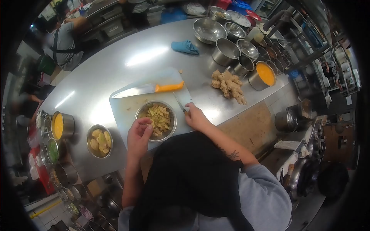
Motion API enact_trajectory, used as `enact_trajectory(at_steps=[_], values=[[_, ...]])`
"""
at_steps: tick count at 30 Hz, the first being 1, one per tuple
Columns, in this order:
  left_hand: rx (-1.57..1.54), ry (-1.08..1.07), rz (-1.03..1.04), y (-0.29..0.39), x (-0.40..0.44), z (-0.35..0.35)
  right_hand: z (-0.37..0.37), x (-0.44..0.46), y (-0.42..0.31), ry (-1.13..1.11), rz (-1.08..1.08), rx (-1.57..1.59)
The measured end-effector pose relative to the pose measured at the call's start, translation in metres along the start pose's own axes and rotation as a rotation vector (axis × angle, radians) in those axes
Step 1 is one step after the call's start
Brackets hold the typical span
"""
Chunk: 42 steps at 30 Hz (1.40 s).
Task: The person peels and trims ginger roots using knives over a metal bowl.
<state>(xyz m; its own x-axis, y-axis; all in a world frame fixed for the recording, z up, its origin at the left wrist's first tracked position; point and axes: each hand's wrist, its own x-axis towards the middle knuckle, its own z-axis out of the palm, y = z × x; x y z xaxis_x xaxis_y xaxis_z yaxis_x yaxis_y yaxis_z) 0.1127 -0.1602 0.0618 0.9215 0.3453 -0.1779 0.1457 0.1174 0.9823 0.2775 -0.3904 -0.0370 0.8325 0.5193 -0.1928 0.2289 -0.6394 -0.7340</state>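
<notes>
At round steel bowl (174, 126) of yellow-brown peelings (160, 118) on pale-blue flat board (124, 111): angle small slim-bladed knife (180, 101), held in right hand (197, 118), away from curled left hand (138, 135) (cannot tell if holding anything)

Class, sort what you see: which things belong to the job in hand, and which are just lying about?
Seemingly in the job:
- small knife, in the right hand
- scraps, by the left hand
- board
- ginger

Apparently lying about:
- orange-handled knife
- blue cloth
- orange-filled pot
</notes>
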Motion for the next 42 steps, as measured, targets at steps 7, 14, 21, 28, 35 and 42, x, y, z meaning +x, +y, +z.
enact_trajectory(at_steps=[7,14,21,28,35,42], values=[[0.184,-0.234,-0.032,0.001,0.023,0.060,-0.071,-0.021,0.050,0.296,0.087,0.306],[0.196,-0.562,-0.248,-0.015,0.098,0.158,-0.199,-0.009,0.107,0.750,0.288,0.197],[0.185,-0.608,-0.423,-0.053,0.144,0.235,-0.192,0.033,0.158,0.625,0.195,-0.104],[0.419,-0.385,-0.269,-0.063,0.154,0.258,-0.156,-0.012,0.119,0.237,0.298,0.771],[0.485,-0.461,-0.220,-0.084,0.162,0.264,-0.142,0.030,0.229,0.884,0.034,-0.104],[0.645,-0.377,-0.303,-0.081,0.158,0.245,-0.150,0.029,0.171,0.329,0.403,0.676]])
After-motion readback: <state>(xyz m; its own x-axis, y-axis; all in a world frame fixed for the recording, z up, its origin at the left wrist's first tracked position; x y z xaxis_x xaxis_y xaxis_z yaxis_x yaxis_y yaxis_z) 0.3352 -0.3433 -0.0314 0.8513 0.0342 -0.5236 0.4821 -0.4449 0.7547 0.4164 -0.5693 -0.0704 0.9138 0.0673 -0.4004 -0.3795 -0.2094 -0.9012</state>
